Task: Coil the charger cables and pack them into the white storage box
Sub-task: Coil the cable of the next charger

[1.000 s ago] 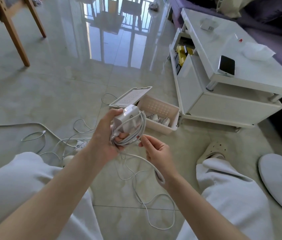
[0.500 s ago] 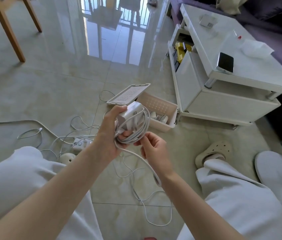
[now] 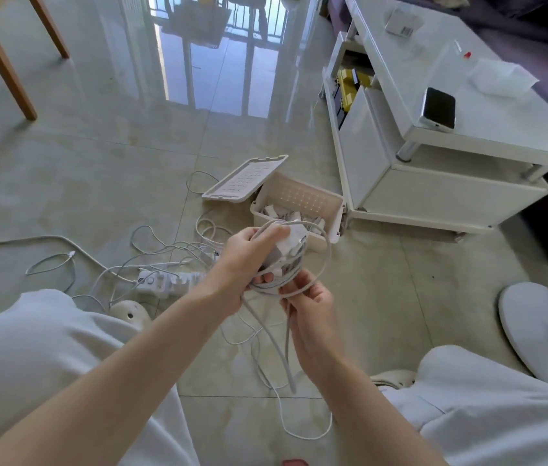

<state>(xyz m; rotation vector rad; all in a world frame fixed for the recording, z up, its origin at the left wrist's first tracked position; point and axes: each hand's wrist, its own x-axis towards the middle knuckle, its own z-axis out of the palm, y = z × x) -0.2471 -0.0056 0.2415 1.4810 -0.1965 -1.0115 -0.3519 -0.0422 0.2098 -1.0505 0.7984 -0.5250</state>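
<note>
Charger cable (image 3: 294, 264) gains another wide loop round the white brick (image 3: 287, 242), which the left hand (image 3: 249, 253) clamps in a closed grip. The right hand (image 3: 309, 304), lower now, pinches the tail, so little slack is left on the floor (image 3: 131, 163). Storage box (image 3: 303, 196) sits open just beyond, lid (image 3: 245, 178) lying to its left, worktop (image 3: 434, 196) base crowding its right edge.

The scene is viewed from one head-worn wide-angle camera — aimed forward and down, near the hands, over the floor (image 3: 104, 169).
</note>
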